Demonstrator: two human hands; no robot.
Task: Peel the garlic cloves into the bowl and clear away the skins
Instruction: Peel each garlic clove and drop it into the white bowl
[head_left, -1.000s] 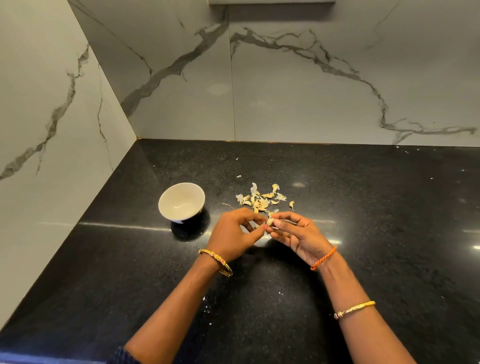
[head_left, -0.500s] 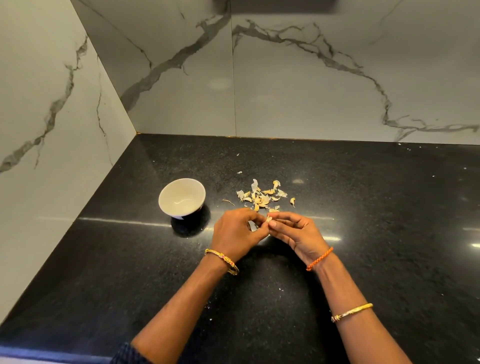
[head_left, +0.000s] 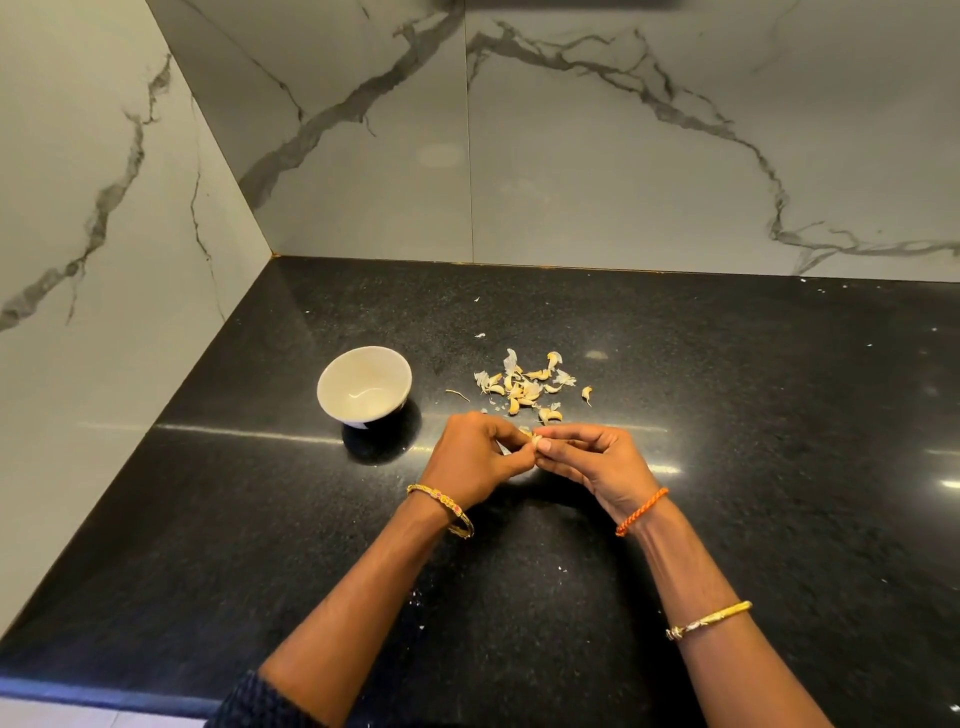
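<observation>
A small pale garlic clove (head_left: 531, 438) is pinched between the fingertips of my left hand (head_left: 475, 458) and my right hand (head_left: 592, 462), just above the black counter. Most of the clove is hidden by my fingers. Just beyond my hands lies a loose heap of garlic cloves and papery skins (head_left: 524, 387). A small white bowl (head_left: 363, 383) stands to the left of the heap and looks empty inside.
The black speckled counter (head_left: 753, 415) meets marble walls at the back and on the left. One stray clove (head_left: 587, 395) lies right of the heap, a thin stalk (head_left: 458, 395) to its left. Tiny skin flecks dot the counter. The counter's front edge runs near my elbows.
My hands stay together on the clove, with the fingers shifting slightly. The head camera has tilted a little, so the counter and bowl sit a bit higher in view.
</observation>
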